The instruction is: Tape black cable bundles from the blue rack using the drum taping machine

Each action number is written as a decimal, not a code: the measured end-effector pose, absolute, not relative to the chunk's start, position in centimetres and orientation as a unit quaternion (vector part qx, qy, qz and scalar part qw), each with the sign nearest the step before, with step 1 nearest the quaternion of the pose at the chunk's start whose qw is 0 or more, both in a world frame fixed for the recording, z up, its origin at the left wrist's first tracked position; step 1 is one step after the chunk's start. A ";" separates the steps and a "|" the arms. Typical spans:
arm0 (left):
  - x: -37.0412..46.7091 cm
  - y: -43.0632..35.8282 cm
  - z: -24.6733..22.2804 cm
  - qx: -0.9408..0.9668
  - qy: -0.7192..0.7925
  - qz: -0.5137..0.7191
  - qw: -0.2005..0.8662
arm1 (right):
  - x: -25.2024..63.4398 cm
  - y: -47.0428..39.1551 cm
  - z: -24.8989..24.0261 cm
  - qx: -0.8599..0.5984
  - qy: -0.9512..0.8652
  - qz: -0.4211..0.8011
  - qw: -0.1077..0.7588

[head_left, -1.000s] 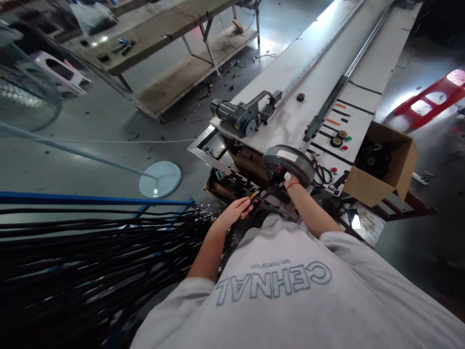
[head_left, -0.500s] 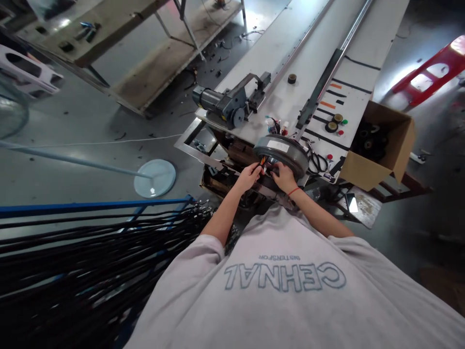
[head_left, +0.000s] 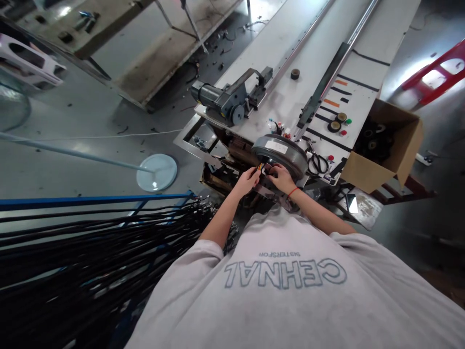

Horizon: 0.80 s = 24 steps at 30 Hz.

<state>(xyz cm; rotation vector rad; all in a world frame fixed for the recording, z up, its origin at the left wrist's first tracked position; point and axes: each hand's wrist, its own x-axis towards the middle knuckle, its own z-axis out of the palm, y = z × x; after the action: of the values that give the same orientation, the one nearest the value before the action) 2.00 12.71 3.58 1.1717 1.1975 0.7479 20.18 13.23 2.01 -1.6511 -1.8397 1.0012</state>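
Note:
My left hand (head_left: 249,181) is closed in a pinch on a small bundle of wires (head_left: 260,166), with orange and yellow strands showing at the fingertips. Just to its right, my right hand (head_left: 282,178) has its fingers curled together. Whatever they grip is too small and dark to make out. Both hands are at the near side of a round dark grey drum (head_left: 300,159) with a white label (head_left: 276,147), at the table's near end. Behind the drum, a cluster of small coloured connectors (head_left: 279,128) stands up. Black-handled scissors (head_left: 318,164) lie to its right.
A motor unit (head_left: 218,99) is mounted at the white table's (head_left: 269,60) left edge. Tape rolls (head_left: 334,126) and dark strips lie on the right side. An open cardboard box (head_left: 368,167) holds black parts. Black cables (head_left: 145,232) hang on a blue rack (head_left: 90,199) at left.
Both hands stay close together at the drum, with small finger shifts. The yellow strands show more plainly at my left fingertips. The whole view has shifted slightly.

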 end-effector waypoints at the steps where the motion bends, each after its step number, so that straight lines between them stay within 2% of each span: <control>1: 2.1 12.5 3.5 0.505 0.521 0.331 0.603 | 20.3 13.3 2.1 -0.592 -0.668 0.375 0.249; 6: 2.0 11.0 3.7 0.531 0.523 0.339 0.574 | 21.0 12.0 2.3 -0.550 -0.660 0.405 0.312; 12: 1.6 10.2 2.2 0.652 0.536 0.239 0.480 | 20.3 12.7 3.9 -0.479 -0.716 0.395 0.318; 17: 2.3 9.8 1.0 0.698 0.547 0.229 0.401 | 20.2 14.7 4.4 -0.408 -0.804 0.351 0.253; 20: 2.6 9.2 1.0 0.716 0.558 0.222 0.356 | 20.0 15.6 4.0 -0.439 -0.817 0.308 0.211; 24: 3.1 7.9 1.5 0.732 0.588 0.183 0.290 | 18.2 16.5 4.2 -0.500 -0.808 0.290 0.113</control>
<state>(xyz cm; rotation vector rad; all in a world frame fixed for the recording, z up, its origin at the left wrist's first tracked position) 3.07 7.90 1.45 1.9533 1.5693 0.4892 18.18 16.52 4.24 -1.4662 -2.3712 0.8511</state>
